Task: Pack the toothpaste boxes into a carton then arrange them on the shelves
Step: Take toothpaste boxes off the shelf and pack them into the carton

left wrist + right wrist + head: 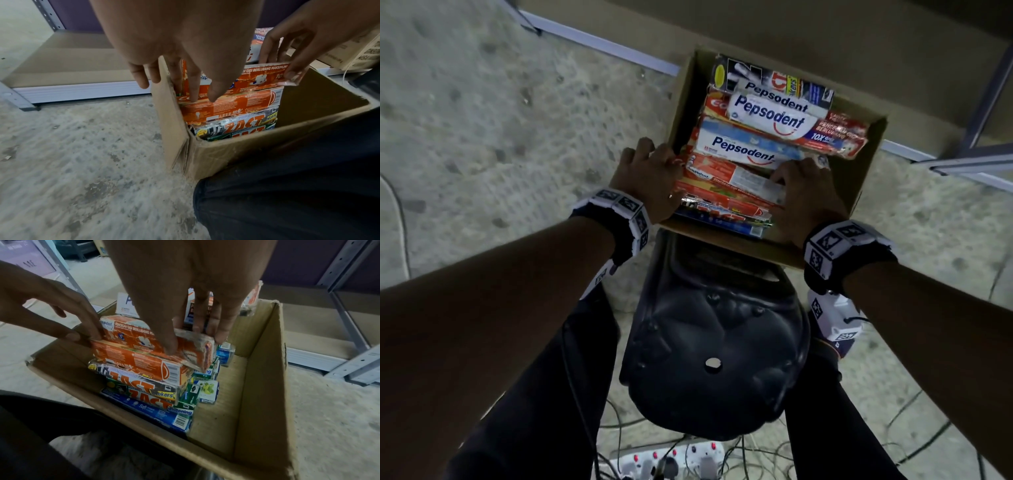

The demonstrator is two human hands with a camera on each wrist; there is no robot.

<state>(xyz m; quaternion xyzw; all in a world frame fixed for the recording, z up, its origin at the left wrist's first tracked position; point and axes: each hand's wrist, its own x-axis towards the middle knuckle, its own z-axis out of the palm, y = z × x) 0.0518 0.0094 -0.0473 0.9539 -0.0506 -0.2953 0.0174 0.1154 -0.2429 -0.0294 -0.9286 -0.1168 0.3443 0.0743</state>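
An open cardboard carton (873,137) stands on the floor, filled with stacked toothpaste boxes. White Pepsodent boxes (767,113) lie toward the far side; Zact boxes (144,386) and a blue box (154,412) lie low at the near side. On top lies an orange-red Pepsodent box (133,337). My right hand (193,344) pinches its right end, thumb in front and fingers behind. My left hand (203,97) straddles the carton's left wall (170,113), with straight index finger and thumb touching the orange boxes' left end.
A black plastic chair seat (715,342) sits just in front of the carton, between my legs. A metal shelf frame (989,85) and a low shelf board (756,31) stand behind it. The carton's right side (222,402) holds bare cardboard. A power strip (671,459) and cables lie near my feet.
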